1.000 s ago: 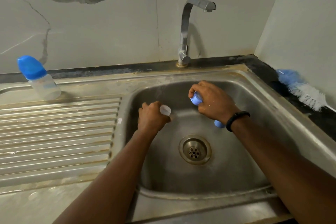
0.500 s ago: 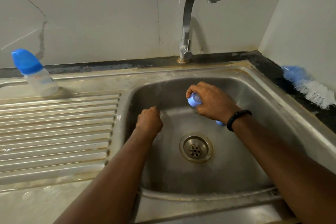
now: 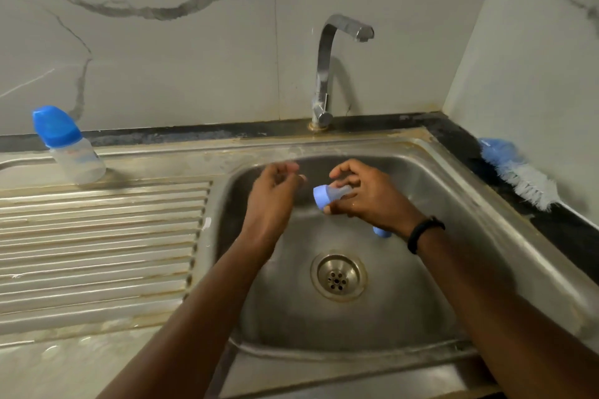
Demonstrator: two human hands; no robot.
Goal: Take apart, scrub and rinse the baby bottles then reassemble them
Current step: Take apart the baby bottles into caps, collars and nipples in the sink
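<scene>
Since the earlier frame your left hand (image 3: 275,194) has come up off the basin floor and no longer shows the small clear piece it held a second ago — its fingers are loosely curled around nothing, blurred with motion, just beside the part your right hand carries. Far left, a capped baby bottle (image 3: 69,147) with a bright blue cap stands on the back ledge of the drainboard (image 3: 97,236), leaning a little toward the wall, well apart from both hands. Moving right, the sink (image 3: 486,220) holds your two forearms over its basin, and the drain (image 3: 338,275) sits below and between them. Behind the basin the tap (image 3: 327,74) rises from the back edge, its spout pointing right; whether water runs from it you cannot tell. Your right hand (image 3: 372,197) grips a pale blue collar with a clear nipple (image 3: 330,196), thumb and fingers curled round the clear end, the blue ring facing your left hand. Just under that wrist, by its black band (image 3: 424,233), another pale blue piece (image 3: 382,232) lies in the basin — mostly hidden. Far right, a bottle brush (image 3: 518,175) with blue and white bristles lies on the dark counter against the side wall.
</scene>
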